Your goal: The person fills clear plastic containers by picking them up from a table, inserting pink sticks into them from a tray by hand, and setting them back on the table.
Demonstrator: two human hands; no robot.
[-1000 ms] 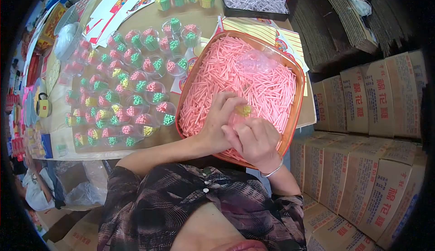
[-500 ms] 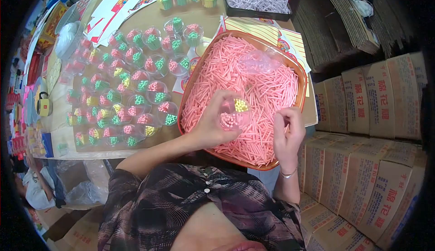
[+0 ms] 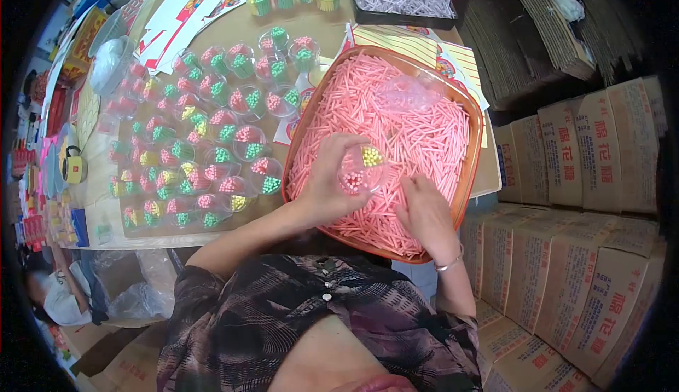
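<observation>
My left hand (image 3: 327,183) is wrapped round a clear plastic cup (image 3: 378,175), tilted so that its open top faces me. Inside the cup stand a bundle of pink sticks and a smaller bundle of yellow ones. Below both hands lies a wide orange-brown tray (image 3: 475,153) heaped with loose pink sticks (image 3: 424,137). My right hand (image 3: 428,216) rests low over the heap, right of the cup, fingers stretched out and thumb apart; its fingertips touch the sticks. A clear plastic piece (image 3: 407,95) lies on the sticks at the tray's far side.
Many filled cups (image 3: 247,102) with pink, green and yellow sticks stand left of the tray. A black tray (image 3: 403,18) of pale purple sticks lies behind. Cardboard boxes (image 3: 580,158) are stacked at the right. Another person (image 3: 64,296) is at the far left.
My right hand has moved left and down onto the pink sticks, its pinched fingers now spread. The left hand still holds the cup, shifted slightly left.
</observation>
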